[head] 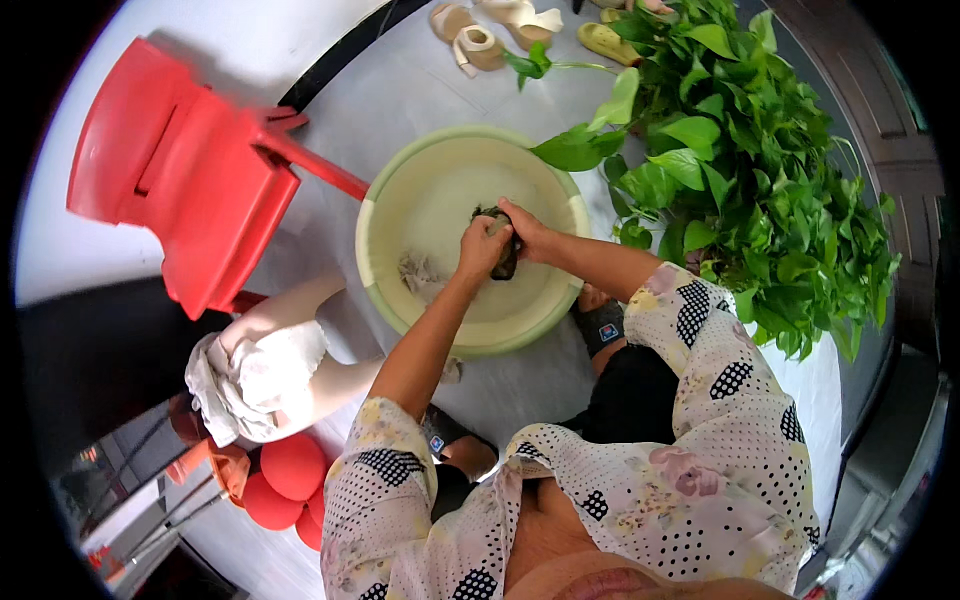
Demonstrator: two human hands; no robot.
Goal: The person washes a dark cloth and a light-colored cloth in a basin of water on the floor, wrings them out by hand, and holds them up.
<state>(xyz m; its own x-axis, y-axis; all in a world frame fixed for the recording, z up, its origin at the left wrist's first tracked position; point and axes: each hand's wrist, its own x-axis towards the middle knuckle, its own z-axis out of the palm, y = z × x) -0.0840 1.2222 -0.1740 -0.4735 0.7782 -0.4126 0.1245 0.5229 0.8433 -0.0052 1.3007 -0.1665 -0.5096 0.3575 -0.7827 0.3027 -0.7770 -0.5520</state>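
Note:
A round pale-green and cream plastic basin [375,300] stands on the floor before me, holding cloudy whitish water [442,180]. My left hand [482,246] and my right hand [527,231] meet over the water, right of the basin's middle. Between them they grip a dark, wet, bunched cloth [505,264]; the fingers cover part of it, so I cannot tell what kind of item it is. Against the basin's left inner side lies a crumpled greyish cloth [420,274], partly in the water.
A red plastic chair [210,187] stands at the left. Below it is crumpled white cloth [255,375] on a pale form, unclear in glare. Red balloons [292,466] lie lower left. A leafy pothos plant [697,161] overhangs the basin's right side. Sandals [476,45] and a yellow clog [607,43] sit beyond.

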